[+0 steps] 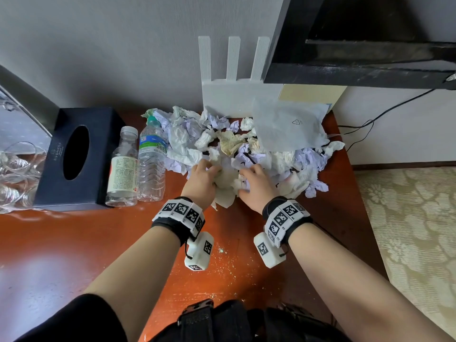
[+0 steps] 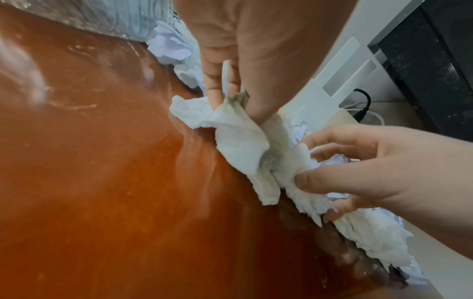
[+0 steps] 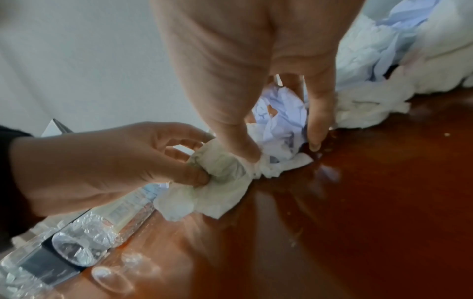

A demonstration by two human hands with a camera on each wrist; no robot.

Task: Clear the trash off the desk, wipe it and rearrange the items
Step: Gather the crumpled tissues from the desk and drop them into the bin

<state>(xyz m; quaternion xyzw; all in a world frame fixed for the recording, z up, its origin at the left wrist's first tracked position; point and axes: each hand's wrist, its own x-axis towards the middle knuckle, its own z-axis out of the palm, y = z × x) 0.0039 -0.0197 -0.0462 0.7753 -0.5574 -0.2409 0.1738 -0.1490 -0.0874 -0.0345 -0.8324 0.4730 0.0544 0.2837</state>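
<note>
A heap of crumpled white tissues and pale purple paper lies on the red-brown desk, against the wall. Both hands dig into its near edge. My left hand pinches a stained white tissue between thumb and fingers. My right hand grips an adjoining wad of tissue, with its fingers curled round crumpled purple paper. In the right wrist view the left hand holds the same stained tissue just above the desk.
Two clear plastic bottles lie left of the heap, beside a black tissue box and clear plastic wrap. A white router, a flat plastic bag and a black monitor stand behind. The desk ends at the right, above a patterned carpet.
</note>
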